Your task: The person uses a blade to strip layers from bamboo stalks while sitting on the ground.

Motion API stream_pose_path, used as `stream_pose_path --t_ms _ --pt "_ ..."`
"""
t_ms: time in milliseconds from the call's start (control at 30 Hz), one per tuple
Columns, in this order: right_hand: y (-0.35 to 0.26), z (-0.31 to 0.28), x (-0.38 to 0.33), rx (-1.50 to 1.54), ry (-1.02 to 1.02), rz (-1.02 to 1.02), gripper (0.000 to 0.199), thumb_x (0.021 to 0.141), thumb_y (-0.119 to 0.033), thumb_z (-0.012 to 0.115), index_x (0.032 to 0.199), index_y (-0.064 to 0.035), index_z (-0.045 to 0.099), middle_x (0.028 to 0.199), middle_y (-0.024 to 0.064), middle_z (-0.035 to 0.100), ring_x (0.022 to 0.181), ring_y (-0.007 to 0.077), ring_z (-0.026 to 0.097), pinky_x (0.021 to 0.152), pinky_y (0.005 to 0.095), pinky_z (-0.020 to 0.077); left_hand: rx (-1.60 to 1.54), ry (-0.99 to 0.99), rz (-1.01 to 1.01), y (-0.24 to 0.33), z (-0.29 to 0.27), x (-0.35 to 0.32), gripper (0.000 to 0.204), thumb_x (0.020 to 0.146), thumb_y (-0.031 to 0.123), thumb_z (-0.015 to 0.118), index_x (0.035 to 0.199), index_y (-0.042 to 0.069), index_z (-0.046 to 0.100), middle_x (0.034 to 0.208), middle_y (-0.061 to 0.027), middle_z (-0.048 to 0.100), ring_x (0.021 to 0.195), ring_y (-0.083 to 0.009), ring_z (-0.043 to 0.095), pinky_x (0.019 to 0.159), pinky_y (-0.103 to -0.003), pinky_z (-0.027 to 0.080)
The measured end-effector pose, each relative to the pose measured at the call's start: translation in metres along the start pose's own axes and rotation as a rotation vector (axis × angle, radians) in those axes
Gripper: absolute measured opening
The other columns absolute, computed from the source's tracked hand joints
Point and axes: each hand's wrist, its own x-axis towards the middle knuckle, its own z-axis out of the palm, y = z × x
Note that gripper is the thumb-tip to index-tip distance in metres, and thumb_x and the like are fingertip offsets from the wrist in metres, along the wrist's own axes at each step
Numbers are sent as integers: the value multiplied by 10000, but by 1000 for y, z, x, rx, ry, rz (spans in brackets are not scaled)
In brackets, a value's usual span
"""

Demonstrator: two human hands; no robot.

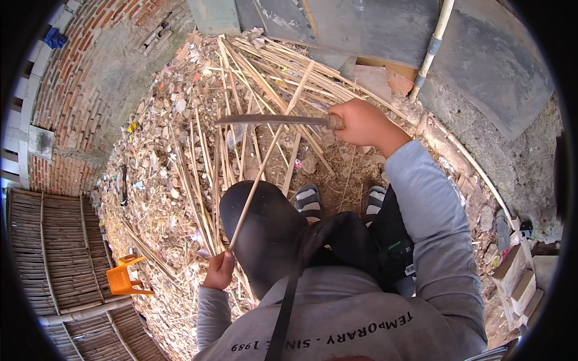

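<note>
In my right hand (359, 123) is the handle of a machete (265, 119), its long dark blade pointing left. My left hand (218, 271), lower and to the left, is closed on the near end of a long, narrow bamboo strip (260, 173). The strip slants up and away to the right, and the blade crosses it near its upper part. I cannot tell whether blade and strip touch. Many more bamboo strips (265, 66) lie loosely across the ground beyond my hands. A black cap (259, 231) hides some of the ground beside my left hand.
My sandalled feet (309, 201) stand on rubble-strewn ground. An orange plastic chair (120, 280) is at the left, beside a slatted bamboo panel (63, 246). Dark sheets (385, 27) lean at the back with a pale pole (430, 54). A brick wall (72, 96) rises at the far left.
</note>
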Motion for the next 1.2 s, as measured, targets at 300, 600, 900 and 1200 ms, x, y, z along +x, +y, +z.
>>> stream_pose_path --t_ms 300,600,900,1200 --pt "-33 1 6 -102 -53 -144 229 795 -215 751 970 -77 702 823 171 690 801 377 672 691 470 520 -64 43 -38 -18 3 -6 524 1086 416 441 754 21 532 622 47 436 601 -52 363 526 -285 300" --pt "3 1 9 158 135 102 349 805 -229 747 1111 -68 704 892 196 714 856 383 695 783 456 537 195 132 58 4 4 0 546 1076 426 459 735 5 525 592 5 444 580 -81 392 515 -325 317" --pt "17 1 9 168 40 141 267 785 -211 740 1005 -65 698 835 185 694 809 393 676 714 470 526 181 150 94 4 9 3 539 1078 396 458 705 9 493 566 12 407 569 -80 368 501 -332 298" --pt "-35 -7 2 7 21 2 184 756 -188 704 918 -100 700 825 158 697 824 372 684 728 486 538 231 156 90 6 10 2 526 1080 394 443 768 -16 546 581 -27 459 588 -98 422 519 -346 333"
